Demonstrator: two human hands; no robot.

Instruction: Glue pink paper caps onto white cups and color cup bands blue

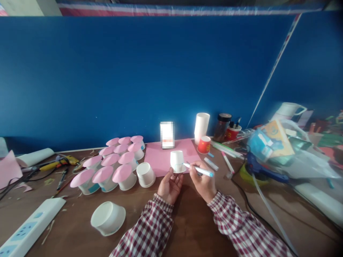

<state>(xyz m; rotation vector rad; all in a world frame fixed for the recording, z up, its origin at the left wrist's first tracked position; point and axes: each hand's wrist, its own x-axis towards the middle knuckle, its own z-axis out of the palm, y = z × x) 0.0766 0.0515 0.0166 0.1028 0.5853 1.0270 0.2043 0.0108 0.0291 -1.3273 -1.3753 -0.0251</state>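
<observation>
My left hand (169, 185) is closed on the rim of a small white paper cup (177, 160), holding it upside down just above the brown table. My right hand (203, 184) grips a white marker with a blue end (199, 170), whose tip touches the cup's side. Both sleeves are red and white check. Behind the cup lies a pink paper sheet (160, 157).
Several upturned white cups with pink discs on top (109, 167) stand at the left, with two plain white cups (145, 174) (108, 217) nearby. A power strip (28, 228), a stack of cups (201, 126), a red cup (204, 144), loose markers (227, 162), a glue gun (60, 163) and a cluttered plastic bag (278, 150) surround the work spot.
</observation>
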